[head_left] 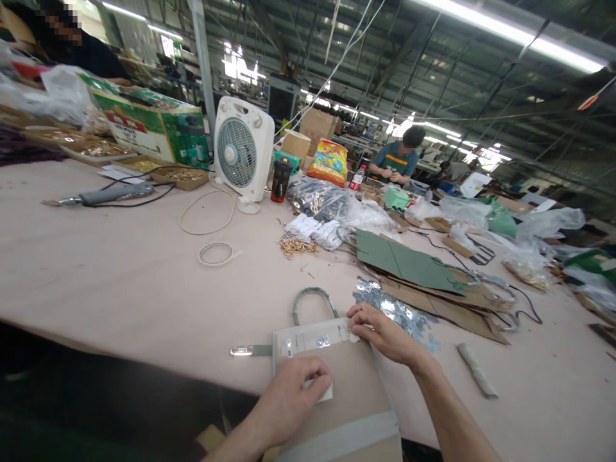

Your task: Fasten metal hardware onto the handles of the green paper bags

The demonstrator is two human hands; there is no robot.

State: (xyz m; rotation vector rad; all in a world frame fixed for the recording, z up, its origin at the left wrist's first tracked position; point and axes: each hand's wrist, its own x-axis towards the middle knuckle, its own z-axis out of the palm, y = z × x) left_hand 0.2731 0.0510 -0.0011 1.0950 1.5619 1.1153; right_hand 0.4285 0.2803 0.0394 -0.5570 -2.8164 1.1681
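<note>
A flat brown paper bag panel with a white top band lies at the table's near edge. A grey-green looped handle sticks out past its top, and a strap with a metal tip pokes out to the left. My left hand is closed, pinching a small white piece against the panel. My right hand rests on the white band's right end, fingers curled and pressing down on it.
Silver foil pieces and stacked green and brown sheets lie to the right. A white fan, a dark bottle, brass fittings, a tape ring and a corded tool lie further back. Two people sit at the far side.
</note>
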